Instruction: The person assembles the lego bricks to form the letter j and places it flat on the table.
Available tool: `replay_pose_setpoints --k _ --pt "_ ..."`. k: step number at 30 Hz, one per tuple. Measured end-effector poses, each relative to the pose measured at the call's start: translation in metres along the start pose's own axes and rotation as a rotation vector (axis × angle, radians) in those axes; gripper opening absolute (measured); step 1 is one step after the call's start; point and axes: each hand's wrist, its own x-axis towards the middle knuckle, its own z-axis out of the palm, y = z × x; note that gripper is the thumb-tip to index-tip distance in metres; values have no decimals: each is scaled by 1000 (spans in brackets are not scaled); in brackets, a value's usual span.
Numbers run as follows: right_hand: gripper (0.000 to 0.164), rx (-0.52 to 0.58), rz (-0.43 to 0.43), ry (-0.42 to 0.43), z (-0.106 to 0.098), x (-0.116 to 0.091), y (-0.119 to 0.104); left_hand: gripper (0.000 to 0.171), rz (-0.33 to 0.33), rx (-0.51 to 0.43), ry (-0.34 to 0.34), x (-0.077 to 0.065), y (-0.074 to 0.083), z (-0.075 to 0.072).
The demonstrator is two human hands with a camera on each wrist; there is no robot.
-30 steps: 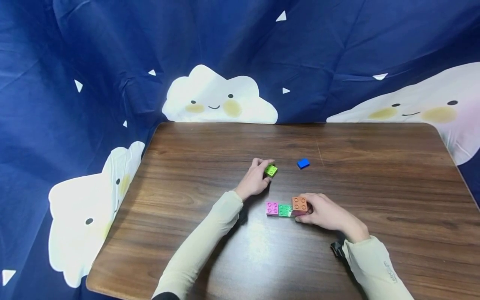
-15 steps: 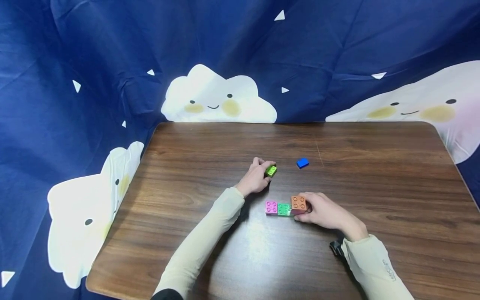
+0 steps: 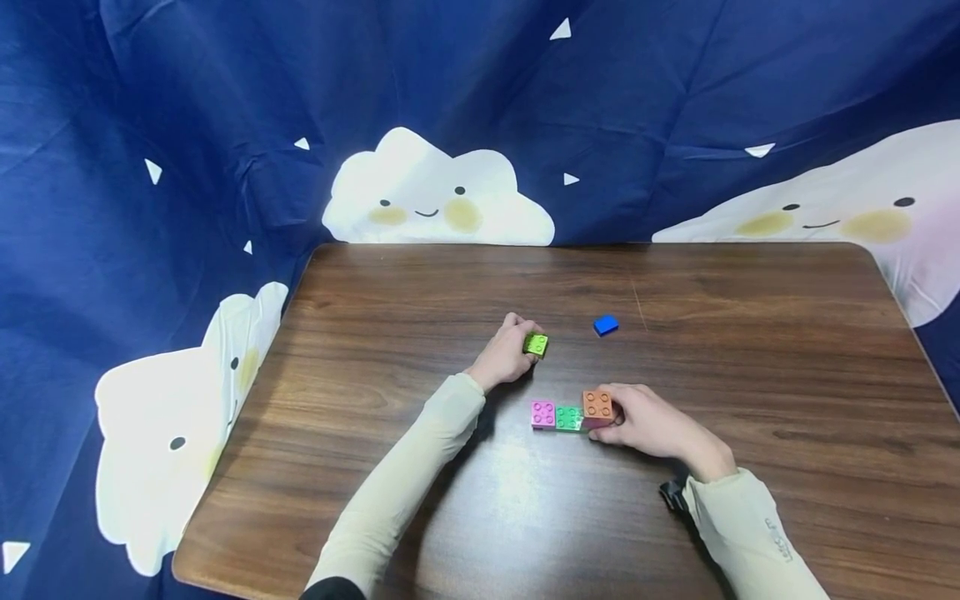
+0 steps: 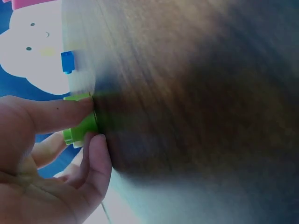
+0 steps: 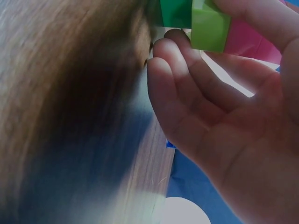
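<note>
My left hand (image 3: pixel 504 353) pinches a small lime-green toy building brick (image 3: pixel 537 344) between thumb and fingers. In the left wrist view this lime brick (image 4: pixel 85 124) is partly covered by the fingers and sits close to the tabletop. My right hand (image 3: pixel 651 423) grips the right end of a joined group of bricks, which has an orange brick (image 3: pixel 597 404) highest. A green brick (image 3: pixel 569 418) and a pink brick (image 3: pixel 543 413) extend to its left. The right wrist view shows green (image 5: pixel 175 13), lime (image 5: pixel 210 31) and pink (image 5: pixel 250 41) bricks stacked beside the fingers.
A blue brick (image 3: pixel 606 325) lies on the brown wooden table (image 3: pixel 750 333), behind the joined bricks and to the right of my left hand. A dark blue curtain (image 3: pixel 480 75) with printed clouds hangs behind the table and along its left side.
My left hand has drawn back slightly to the left with the lime brick, which has turned a little. The right hand and the joined bricks have stayed in place.
</note>
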Motion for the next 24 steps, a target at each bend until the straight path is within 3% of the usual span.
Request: replay_pose_setpoints --k 9,24 --pt "28 19 6 -13 -1 2 -1 39 34 23 17 -1 -2 -7" --pt "26 18 -33 30 2 2 2 40 73 -151 71 -12 15 -29"
